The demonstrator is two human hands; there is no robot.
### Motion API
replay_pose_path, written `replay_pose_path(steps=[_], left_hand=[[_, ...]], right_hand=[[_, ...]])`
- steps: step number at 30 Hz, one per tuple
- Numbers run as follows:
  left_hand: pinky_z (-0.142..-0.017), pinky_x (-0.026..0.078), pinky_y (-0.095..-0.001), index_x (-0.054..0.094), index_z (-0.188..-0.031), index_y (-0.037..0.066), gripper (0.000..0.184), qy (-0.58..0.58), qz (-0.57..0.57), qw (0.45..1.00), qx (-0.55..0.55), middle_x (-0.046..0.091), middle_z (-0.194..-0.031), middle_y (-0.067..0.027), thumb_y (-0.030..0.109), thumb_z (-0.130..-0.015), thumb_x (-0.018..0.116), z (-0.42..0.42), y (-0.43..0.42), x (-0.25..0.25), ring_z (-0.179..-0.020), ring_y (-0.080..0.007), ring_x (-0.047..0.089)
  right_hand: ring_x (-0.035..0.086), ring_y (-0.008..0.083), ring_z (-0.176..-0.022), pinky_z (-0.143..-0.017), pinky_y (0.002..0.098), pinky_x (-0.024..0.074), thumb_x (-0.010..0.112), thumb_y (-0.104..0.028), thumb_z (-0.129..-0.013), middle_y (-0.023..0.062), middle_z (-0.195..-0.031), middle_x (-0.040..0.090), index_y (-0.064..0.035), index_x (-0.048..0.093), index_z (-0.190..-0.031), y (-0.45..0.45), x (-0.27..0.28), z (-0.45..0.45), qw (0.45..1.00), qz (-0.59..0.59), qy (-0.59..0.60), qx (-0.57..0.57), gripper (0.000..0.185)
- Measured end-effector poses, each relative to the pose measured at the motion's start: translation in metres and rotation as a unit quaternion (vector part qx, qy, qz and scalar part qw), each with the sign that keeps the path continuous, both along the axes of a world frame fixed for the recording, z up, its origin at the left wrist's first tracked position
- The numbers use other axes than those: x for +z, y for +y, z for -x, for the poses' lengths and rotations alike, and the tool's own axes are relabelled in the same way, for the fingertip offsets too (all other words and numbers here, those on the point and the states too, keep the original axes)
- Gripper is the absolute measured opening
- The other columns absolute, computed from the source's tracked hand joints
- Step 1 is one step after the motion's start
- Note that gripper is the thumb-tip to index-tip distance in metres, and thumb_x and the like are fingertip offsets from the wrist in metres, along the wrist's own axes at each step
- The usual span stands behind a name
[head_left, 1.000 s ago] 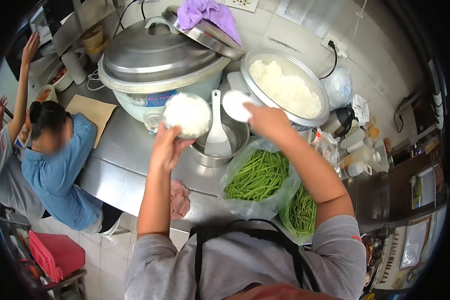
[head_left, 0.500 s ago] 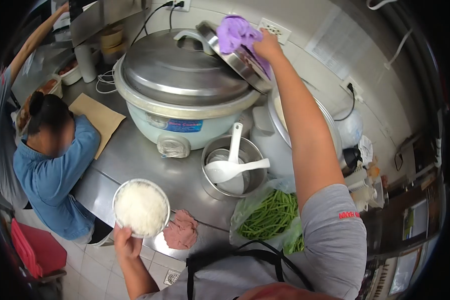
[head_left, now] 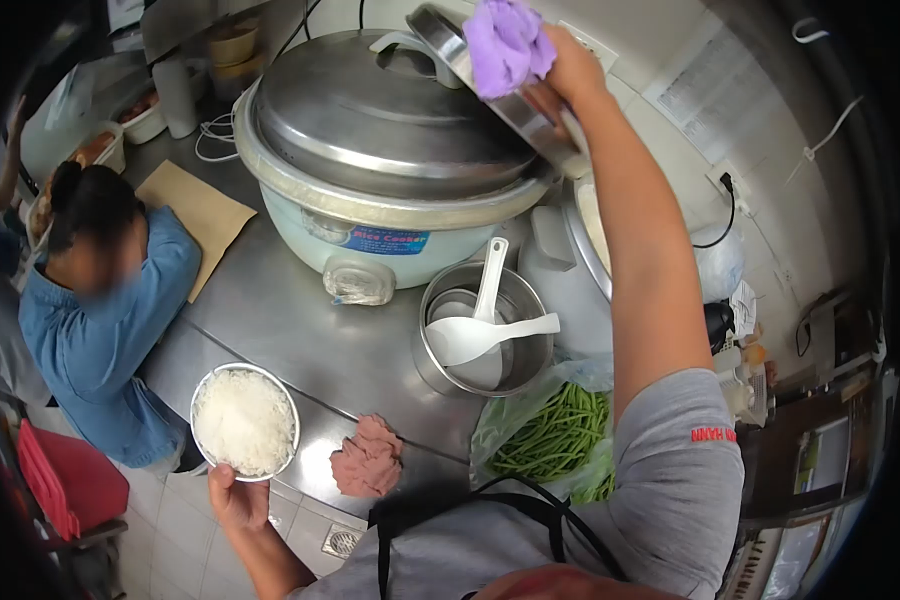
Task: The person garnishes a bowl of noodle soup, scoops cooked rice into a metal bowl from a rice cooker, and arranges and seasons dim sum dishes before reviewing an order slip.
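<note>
My left hand point(head_left: 238, 500) holds a bowl of white rice point(head_left: 245, 420) from its near side, thumb at the rim, over the front edge of the counter. At the top, my right hand point(head_left: 577, 72) grips a tilted metal lid point(head_left: 440, 38), its fingers partly hidden behind it. A purple cloth point(head_left: 508, 48) lies against the lid beside that hand. Below the lid, an uncovered pot point(head_left: 588, 225) shows a pale inside, partly behind my forearm. The large rice cooker point(head_left: 320, 215) next to it has its own lid on.
On the counter point(head_left: 270, 300) stand a metal pot point(head_left: 433, 365) with white rice paddles point(head_left: 465, 338), a bag of green beans point(head_left: 555, 430) and a crumpled pink cloth point(head_left: 367, 457). A person in blue point(head_left: 105, 330) leans at the left beside brown cardboard point(head_left: 205, 220).
The bowl of rice has moved left and slightly down in view with my left hand. My right hand, the lid and the purple cloth have shifted right and a little up.
</note>
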State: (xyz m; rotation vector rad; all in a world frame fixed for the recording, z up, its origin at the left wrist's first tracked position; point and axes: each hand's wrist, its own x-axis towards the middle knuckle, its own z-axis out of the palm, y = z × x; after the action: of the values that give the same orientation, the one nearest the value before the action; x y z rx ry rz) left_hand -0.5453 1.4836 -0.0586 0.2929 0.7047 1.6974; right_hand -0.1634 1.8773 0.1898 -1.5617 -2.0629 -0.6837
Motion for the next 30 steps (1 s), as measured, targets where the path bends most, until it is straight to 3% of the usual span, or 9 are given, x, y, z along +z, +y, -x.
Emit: replay_pose_path(steps=[2,5,8,13,15,22,28,30], left_hand=[[-0.078,0.045,-0.0471,0.029,-0.122,-0.001,0.063,-0.005,-0.014,1.0,0.003,0.04,-0.12,-0.0179,0.022,-0.069,0.055,0.002,0.005,0.004,-0.106,-0.0324,0.045],[-0.076,0.046,-0.0486,0.028,-0.122,-0.002,0.063,-0.009,-0.026,1.0,0.007,0.04,-0.12,-0.0195,0.021,-0.07,0.055,0.006,0.006,0.004,-0.105,-0.0336,0.045],[-0.075,0.047,-0.0503,0.027,-0.122,-0.003,0.062,-0.016,-0.028,0.999,0.008,0.039,-0.119,-0.0211,0.019,-0.071,0.054,0.011,0.004,0.002,-0.105,-0.0348,0.045],[-0.073,0.048,-0.0497,0.027,-0.122,-0.003,0.06,-0.006,-0.033,0.999,-0.03,0.039,-0.118,-0.0217,0.018,-0.072,0.052,0.007,0.005,0.011,-0.103,-0.035,0.046],[-0.079,0.044,-0.0485,0.028,-0.122,-0.002,0.064,0.015,-0.018,0.998,-0.06,0.04,-0.12,-0.0189,0.02,-0.069,0.055,0.008,0.005,0.012,-0.106,-0.0331,0.044],[-0.082,0.042,-0.0483,0.028,-0.123,-0.001,0.066,0.012,-0.029,0.992,-0.123,0.039,-0.121,-0.0178,0.022,-0.068,0.057,-0.005,0.004,0.017,-0.107,-0.0327,0.044],[-0.084,0.041,-0.0492,0.028,-0.122,-0.001,0.066,0.01,-0.018,0.988,-0.154,0.039,-0.121,-0.0179,0.02,-0.067,0.057,-0.026,0.0,0.022,-0.107,-0.0329,0.044],[-0.084,0.04,-0.0494,0.028,-0.122,-0.001,0.066,0.02,-0.034,0.982,-0.183,0.039,-0.12,-0.018,0.021,-0.068,0.058,-0.036,-0.001,0.02,-0.107,-0.0328,0.043]], right_hand=[[0.051,0.0316,-0.093,-0.077,0.0365,0.0411,0.051,-0.03,-0.073,0.0096,-0.102,0.055,-0.0178,0.053,-0.104,-0.017,0.022,-0.006,0.999,-0.033,0.017,-0.012,0.033],[0.044,0.0296,-0.105,-0.087,0.0425,0.0317,0.066,-0.033,-0.062,0.0197,-0.099,0.055,-0.01,0.056,-0.096,-0.058,0.052,-0.038,0.992,-0.055,0.085,0.07,0.042],[0.051,0.0321,-0.092,-0.077,0.0367,0.0415,0.051,-0.026,-0.072,0.009,-0.103,0.054,-0.0172,0.051,-0.105,-0.106,0.043,-0.093,0.994,-0.067,-0.056,-0.068,0.034],[0.054,0.0317,-0.084,-0.068,0.0396,0.0445,0.042,-0.018,-0.077,0.0086,-0.104,0.049,-0.0167,0.047,-0.104,-0.169,-0.033,-0.164,0.958,0.017,-0.152,-0.243,0.027],[0.055,0.0313,-0.084,-0.068,0.0391,0.0448,0.04,-0.015,-0.077,0.0088,-0.103,0.049,-0.0173,0.047,-0.103,-0.179,-0.054,-0.179,0.937,0.073,-0.17,-0.297,0.027],[0.055,0.0338,-0.079,-0.067,0.0391,0.0451,0.042,-0.013,-0.076,0.0101,-0.099,0.049,-0.0182,0.049,-0.101,-0.18,-0.076,-0.177,0.949,0.064,-0.121,-0.285,0.026],[0.054,0.0365,-0.085,-0.072,0.0419,0.0436,0.046,-0.016,-0.074,0.0115,-0.11,0.045,-0.0184,0.045,-0.107,-0.185,-0.072,-0.175,0.949,0.108,-0.109,-0.275,0.033],[0.053,0.0382,-0.088,-0.076,0.043,0.0418,0.05,-0.016,-0.072,0.0126,-0.116,0.041,-0.0186,0.043,-0.11,-0.205,-0.073,-0.167,0.945,0.009,-0.152,-0.291,0.039]])
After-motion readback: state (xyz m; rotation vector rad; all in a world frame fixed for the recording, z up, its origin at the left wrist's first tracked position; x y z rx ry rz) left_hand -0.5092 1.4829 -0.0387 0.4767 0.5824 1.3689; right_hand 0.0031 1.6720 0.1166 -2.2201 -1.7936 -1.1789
